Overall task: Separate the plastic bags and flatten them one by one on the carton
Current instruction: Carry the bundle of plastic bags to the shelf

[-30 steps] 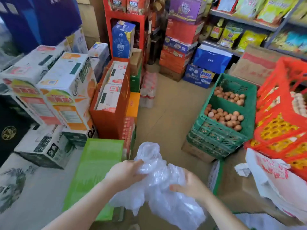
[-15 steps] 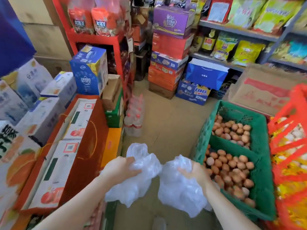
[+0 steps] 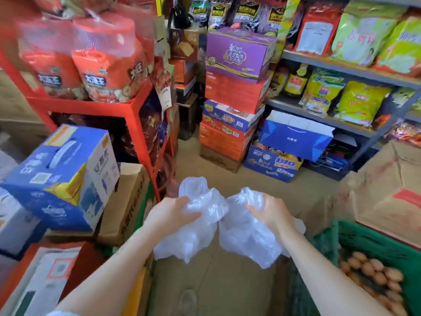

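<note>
Nearest the camera, two bare forearms reach forward over a strip of bare tan floor [image 3: 218, 290] that runs between crowded stock on both sides. On the left, a red-and-white printed carton [image 3: 43, 281] lies just beside the left arm; on the right, the green plastic crate of brown eggs [image 3: 373, 254] sits close under the right arm, its rim near the elbow. The floor strip between them is the only open room at this level, and it widens a little farther ahead.

The left hand [image 3: 169, 214] is closed in a grasp on one crumpled clear plastic bag [image 3: 196, 224], fingers curled over its upper part, the rest hanging loose below. The right hand [image 3: 272, 214] is likewise clenched around a second crumpled clear plastic bag [image 3: 246, 238], which droops beneath the wrist. The two bags touch or nearly touch at a narrow point between the hands; whether they are fully apart cannot be told. Both hang in the air above the floor, resting on nothing.

Beyond the left hand stand a plain brown cardboard box [image 3: 127, 201] and a blue-and-white carton with a handle [image 3: 61, 176], then a red metal rack [image 3: 109, 109] bearing orange snack bags. To the right, a large brown cardboard carton [image 3: 387, 192] sits behind the crate. Farthest back, a stack of purple, red and blue boxes [image 3: 234, 94] and grey shelving [image 3: 341, 71] close off the aisle.
</note>
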`<move>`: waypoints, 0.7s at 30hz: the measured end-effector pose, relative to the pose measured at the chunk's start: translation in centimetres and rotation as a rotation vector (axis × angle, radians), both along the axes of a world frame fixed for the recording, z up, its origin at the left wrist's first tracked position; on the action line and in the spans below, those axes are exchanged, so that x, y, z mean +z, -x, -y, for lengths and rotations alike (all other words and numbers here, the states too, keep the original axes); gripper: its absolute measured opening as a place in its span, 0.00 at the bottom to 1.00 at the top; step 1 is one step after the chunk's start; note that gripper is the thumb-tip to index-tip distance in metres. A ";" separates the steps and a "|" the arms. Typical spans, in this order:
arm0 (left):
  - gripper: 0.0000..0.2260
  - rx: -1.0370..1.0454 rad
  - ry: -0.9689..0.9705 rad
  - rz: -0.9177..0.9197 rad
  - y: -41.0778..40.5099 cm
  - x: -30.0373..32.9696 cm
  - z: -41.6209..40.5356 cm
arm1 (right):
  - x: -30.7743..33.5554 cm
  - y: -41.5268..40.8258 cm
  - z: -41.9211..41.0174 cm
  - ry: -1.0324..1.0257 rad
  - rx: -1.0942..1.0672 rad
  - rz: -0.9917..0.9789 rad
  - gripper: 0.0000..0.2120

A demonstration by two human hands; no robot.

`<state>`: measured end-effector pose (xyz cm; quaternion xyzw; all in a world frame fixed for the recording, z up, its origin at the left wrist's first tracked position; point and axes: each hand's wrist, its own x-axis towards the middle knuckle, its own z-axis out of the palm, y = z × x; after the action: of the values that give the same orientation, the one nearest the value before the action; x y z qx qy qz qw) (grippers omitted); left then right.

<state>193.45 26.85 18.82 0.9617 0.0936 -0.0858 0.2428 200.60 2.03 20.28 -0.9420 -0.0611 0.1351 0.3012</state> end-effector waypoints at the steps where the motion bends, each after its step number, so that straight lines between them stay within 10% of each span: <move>1: 0.19 -0.004 0.017 0.000 -3.4 0.7 -0.6 | 0.4 -2.8 -0.6 0.005 -0.014 0.017 0.13; 15: 0.19 -0.168 -0.464 -0.037 -45.2 3.8 -6.5 | 4.1 -47.9 -6.6 -0.172 -0.142 0.242 0.19; 21: 0.19 -0.168 -0.507 0.243 -61.6 7.2 -10.2 | 9.2 -66.5 -11.3 -0.174 -0.082 0.379 0.20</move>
<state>255.00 37.02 26.03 0.9993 0.0025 0.0361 -0.0037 267.08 13.28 29.51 -0.9227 -0.0895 -0.0625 0.3698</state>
